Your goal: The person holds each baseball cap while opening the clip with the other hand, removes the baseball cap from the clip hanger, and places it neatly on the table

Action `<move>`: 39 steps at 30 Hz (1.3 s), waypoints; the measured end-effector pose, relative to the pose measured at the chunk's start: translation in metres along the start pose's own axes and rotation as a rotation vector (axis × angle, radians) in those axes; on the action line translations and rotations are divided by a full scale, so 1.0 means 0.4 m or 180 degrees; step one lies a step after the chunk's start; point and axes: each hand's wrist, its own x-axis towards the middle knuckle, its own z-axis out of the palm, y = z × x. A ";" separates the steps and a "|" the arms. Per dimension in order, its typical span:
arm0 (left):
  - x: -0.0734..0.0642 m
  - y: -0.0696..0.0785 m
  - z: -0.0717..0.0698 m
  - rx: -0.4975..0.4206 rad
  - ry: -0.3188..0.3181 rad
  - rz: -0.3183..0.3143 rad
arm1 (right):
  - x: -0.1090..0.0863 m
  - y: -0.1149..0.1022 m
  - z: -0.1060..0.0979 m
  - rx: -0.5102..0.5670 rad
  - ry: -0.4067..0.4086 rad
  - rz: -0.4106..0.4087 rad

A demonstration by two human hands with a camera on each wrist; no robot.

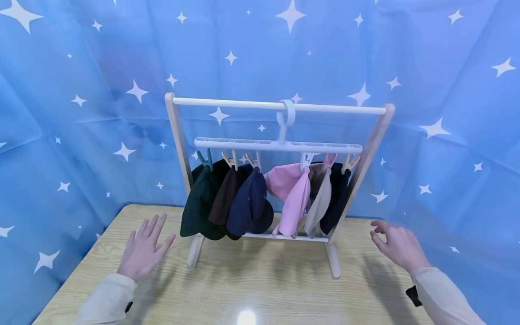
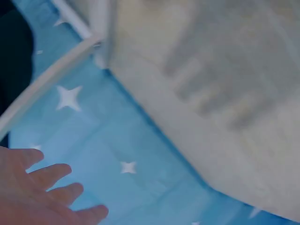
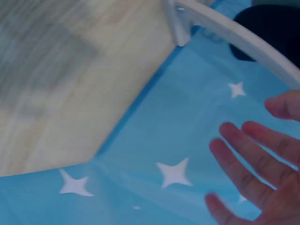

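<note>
A white clip hanger (image 1: pixel 280 146) hooks over the rack's top rail (image 1: pixel 227 104). From its clothespins hang several caps: a dark green cap (image 1: pixel 199 210) at the left, a dark brown cap (image 1: pixel 221 203), a navy cap (image 1: pixel 247 203), a pink cap (image 1: pixel 295 203), a beige cap (image 1: pixel 318 205) and a black cap (image 1: pixel 335 194) at the right. My left hand (image 1: pixel 142 248) hovers over the table to the left of the green cap, fingers spread and holding nothing. Right of the rack, my right hand (image 1: pixel 398 243) is raised with loosely bent fingers, apart from everything.
The rack has wooden side posts (image 1: pixel 361 169) and feet (image 1: pixel 333 261) standing on a light wood-grain table (image 1: pixel 264 289). A blue curtain with white stars (image 1: pixel 101 135) surrounds the table at the back and sides.
</note>
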 end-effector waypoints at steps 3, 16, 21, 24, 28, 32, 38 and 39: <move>0.014 0.032 -0.019 -0.0250 0.0154 0.0144 | 0.019 -0.030 -0.024 0.0074 0.0005 0.0048; 0.068 0.156 -0.157 -0.1468 -0.0098 0.0466 | 0.061 -0.143 -0.112 -0.0032 0.0387 -0.0260; 0.119 0.203 -0.163 -0.2005 -0.0303 0.0372 | 0.067 -0.181 -0.132 0.0022 0.0560 -0.0401; 0.152 0.226 -0.165 -0.1966 -0.0317 0.0358 | 0.079 -0.202 -0.144 0.0068 0.0722 -0.0531; 0.190 0.246 -0.172 -0.1939 -0.0363 0.0391 | 0.107 -0.235 -0.158 0.0114 0.0876 -0.0697; 0.214 0.259 -0.181 -0.1962 -0.0454 0.0306 | 0.148 -0.285 -0.167 0.0197 0.0986 -0.0929; 0.225 0.278 -0.186 -0.1789 -0.0438 0.0162 | 0.217 -0.391 -0.167 0.0344 0.0914 -0.1213; 0.225 0.280 -0.185 -0.1753 -0.0417 0.0170 | 0.228 -0.410 -0.165 0.0355 0.0876 -0.1265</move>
